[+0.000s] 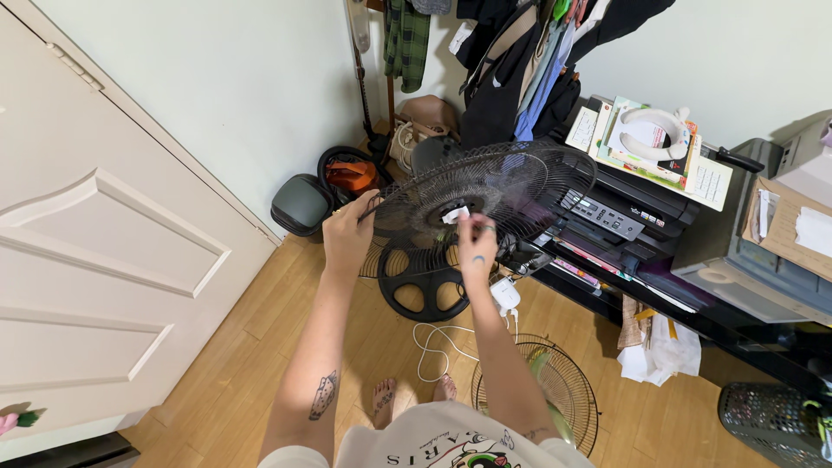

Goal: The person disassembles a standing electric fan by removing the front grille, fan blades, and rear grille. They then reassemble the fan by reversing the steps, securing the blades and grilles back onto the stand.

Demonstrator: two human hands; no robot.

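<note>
A black wire fan guard (520, 186) sits on a standing fan, tilted toward me at chest height. My left hand (349, 234) grips the guard's left rim. My right hand (477, 244) pinches a small white piece (455, 213) at the hub in the middle of the guard. Below the guard the fan's round black base (425, 286) rests on the wooden floor. A second wire guard (555, 390) with the green blade lies flat on the floor by my right elbow. My bare feet show beneath.
A white door (104, 251) fills the left. Clothes hang on a rack (520, 61) behind the fan. A black printer (624, 212) with books stands on a low shelf at right. A white cable (433, 342) and plug lie on the floor, and a mesh bin (771, 420) sits at bottom right.
</note>
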